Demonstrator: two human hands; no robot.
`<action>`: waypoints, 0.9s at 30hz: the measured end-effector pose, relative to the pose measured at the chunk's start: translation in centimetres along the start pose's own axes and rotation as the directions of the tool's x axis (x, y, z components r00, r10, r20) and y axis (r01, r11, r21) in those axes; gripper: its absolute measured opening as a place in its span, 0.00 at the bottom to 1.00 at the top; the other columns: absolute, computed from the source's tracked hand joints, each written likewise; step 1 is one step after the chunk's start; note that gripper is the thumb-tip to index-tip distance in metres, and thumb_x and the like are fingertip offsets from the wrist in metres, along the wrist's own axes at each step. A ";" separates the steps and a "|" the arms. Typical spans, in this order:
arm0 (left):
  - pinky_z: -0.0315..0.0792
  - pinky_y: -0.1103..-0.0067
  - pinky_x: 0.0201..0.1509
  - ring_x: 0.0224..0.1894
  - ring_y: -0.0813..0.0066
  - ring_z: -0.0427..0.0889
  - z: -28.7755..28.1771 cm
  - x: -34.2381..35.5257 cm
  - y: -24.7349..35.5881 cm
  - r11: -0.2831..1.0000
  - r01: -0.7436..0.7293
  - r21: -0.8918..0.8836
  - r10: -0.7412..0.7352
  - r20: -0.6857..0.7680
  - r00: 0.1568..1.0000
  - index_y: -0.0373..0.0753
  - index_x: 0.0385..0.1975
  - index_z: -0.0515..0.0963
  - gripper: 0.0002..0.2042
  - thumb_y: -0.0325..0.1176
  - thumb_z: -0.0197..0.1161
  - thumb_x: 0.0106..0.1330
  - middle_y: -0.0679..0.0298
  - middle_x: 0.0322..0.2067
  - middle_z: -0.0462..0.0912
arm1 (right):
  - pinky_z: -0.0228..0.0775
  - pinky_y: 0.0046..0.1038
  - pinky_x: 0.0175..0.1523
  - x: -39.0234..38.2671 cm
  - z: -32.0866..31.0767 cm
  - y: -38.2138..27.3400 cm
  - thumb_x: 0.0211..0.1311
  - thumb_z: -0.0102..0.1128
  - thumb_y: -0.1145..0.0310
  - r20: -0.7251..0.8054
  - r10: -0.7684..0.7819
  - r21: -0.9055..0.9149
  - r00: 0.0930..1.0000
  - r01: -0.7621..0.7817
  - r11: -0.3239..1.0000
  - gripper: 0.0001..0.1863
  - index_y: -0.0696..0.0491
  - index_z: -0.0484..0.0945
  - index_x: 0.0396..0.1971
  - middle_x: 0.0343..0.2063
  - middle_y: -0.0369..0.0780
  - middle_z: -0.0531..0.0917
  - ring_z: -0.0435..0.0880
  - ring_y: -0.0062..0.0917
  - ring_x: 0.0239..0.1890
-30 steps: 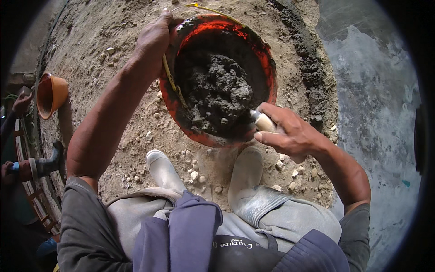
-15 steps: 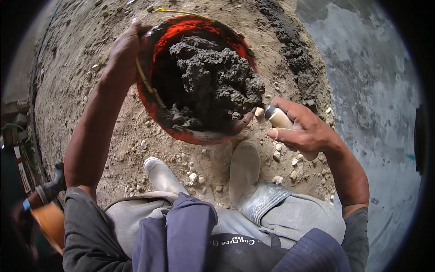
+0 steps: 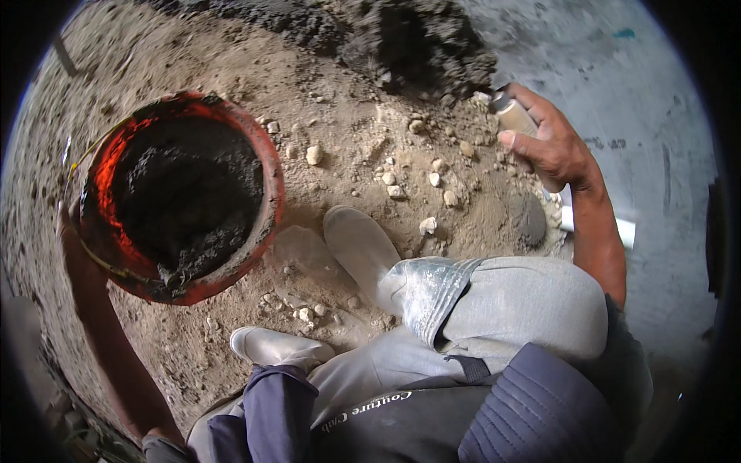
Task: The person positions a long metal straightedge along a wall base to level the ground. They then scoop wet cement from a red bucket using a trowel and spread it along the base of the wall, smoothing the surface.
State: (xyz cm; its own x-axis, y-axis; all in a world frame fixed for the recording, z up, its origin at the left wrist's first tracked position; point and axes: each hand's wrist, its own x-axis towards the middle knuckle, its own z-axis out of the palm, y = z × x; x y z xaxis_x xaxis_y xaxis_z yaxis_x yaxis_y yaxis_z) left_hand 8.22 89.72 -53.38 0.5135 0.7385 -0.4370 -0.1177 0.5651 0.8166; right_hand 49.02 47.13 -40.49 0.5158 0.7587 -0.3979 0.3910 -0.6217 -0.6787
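Observation:
My left hand (image 3: 72,231) grips the left side of a red-orange bucket (image 3: 272,193), its fingers partly hidden against the wall. Dark wet mortar (image 3: 193,185) lies inside, and a thin wire handle with a yellow part hangs at the bucket's left. My right hand (image 3: 552,147) is closed round the pale, dark-collared handle of a trowel (image 3: 515,117). The trowel's blade cannot be made out against a dark heap of mortar (image 3: 417,46) just beyond the handle, at the top of the view.
Sandy ground (image 3: 309,116) with scattered pale stones spreads around my boots (image 3: 359,239). A strip of mortar (image 3: 285,23) runs along the far side. To the right is a smooth grey slab (image 3: 656,131). A white pipe-like piece (image 3: 625,231) lies behind my right forearm.
The bucket and my left hand have shifted left and lower in the view. My right hand, with the trowel, has moved from the bucket's rim up and right to the mortar heap. The view has turned.

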 end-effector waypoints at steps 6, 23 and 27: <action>0.67 0.68 0.61 0.51 0.65 0.75 0.2 -0.5 0.5 0.997 -0.080 0.017 0.063 0.470 0.880 0.34 0.54 0.66 0.23 0.47 0.41 0.72 0.56 0.48 0.76 | 0.70 0.25 0.30 1.3 2.8 12.7 0.59 0.58 0.59 -0.395 0.080 -0.330 0.915 -0.223 0.917 0.23 0.54 0.65 0.50 0.32 0.41 0.77 0.76 0.22 0.29; 0.77 0.77 0.44 0.35 0.74 0.80 5.8 -1.3 0.3 0.982 -0.077 0.173 0.091 -0.077 0.993 0.33 0.48 0.72 0.22 0.47 0.41 0.73 0.61 0.36 0.80 | 0.69 0.39 0.43 7.7 8.2 -7.3 0.59 0.57 0.66 0.381 -0.188 -0.690 0.905 0.413 0.594 0.21 0.57 0.63 0.49 0.33 0.47 0.78 0.77 0.41 0.35; 0.76 0.74 0.48 0.39 0.70 0.81 5.3 -2.1 -0.4 0.983 -0.142 0.114 0.165 -0.236 0.957 0.32 0.49 0.72 0.23 0.46 0.39 0.74 0.58 0.39 0.81 | 0.69 0.36 0.40 10.3 14.8 -10.4 0.57 0.56 0.71 0.614 0.003 -0.565 0.789 0.437 0.700 0.17 0.56 0.63 0.45 0.28 0.47 0.76 0.77 0.37 0.34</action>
State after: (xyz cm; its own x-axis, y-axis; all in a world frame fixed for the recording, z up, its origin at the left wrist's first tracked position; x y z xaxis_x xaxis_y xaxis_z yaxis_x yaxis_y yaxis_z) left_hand 11.70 85.97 -50.81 0.2713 0.8875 -0.3724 -0.0912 0.4089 0.9080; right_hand 39.00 64.25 -46.68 -0.0598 0.7167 -0.6948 0.9296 -0.2135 -0.3003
